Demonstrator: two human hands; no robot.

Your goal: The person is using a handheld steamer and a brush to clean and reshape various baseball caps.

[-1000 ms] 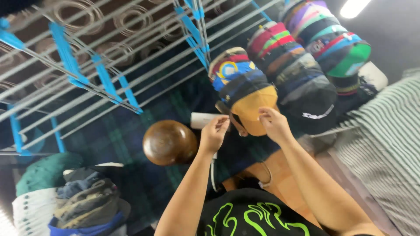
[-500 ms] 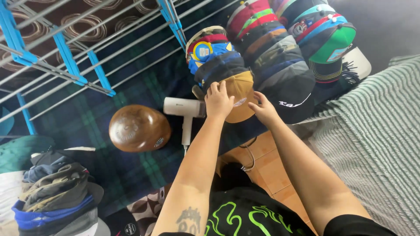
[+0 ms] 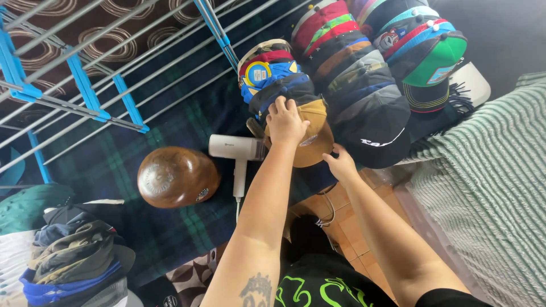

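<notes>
Left hand [image 3: 286, 122] spread flat atop mustard cap [image 3: 310, 133] ending the stacked row; right hand [image 3: 340, 165] pinching its brim below, beside blanket's edge.

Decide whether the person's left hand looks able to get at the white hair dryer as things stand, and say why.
Probably yes. The left hand rests on the mustard cap, just beside the hair dryer, which lies bare on the dark plaid blanket. Nothing sits between them; the brown wooden dome lies on its far side.

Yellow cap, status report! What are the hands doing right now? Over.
Left hand flat on top of the yellow cap. Right hand at its brim, grip unclear. Cap sits at the front of the stacked caps. White hair dryer lies close beside.
</notes>
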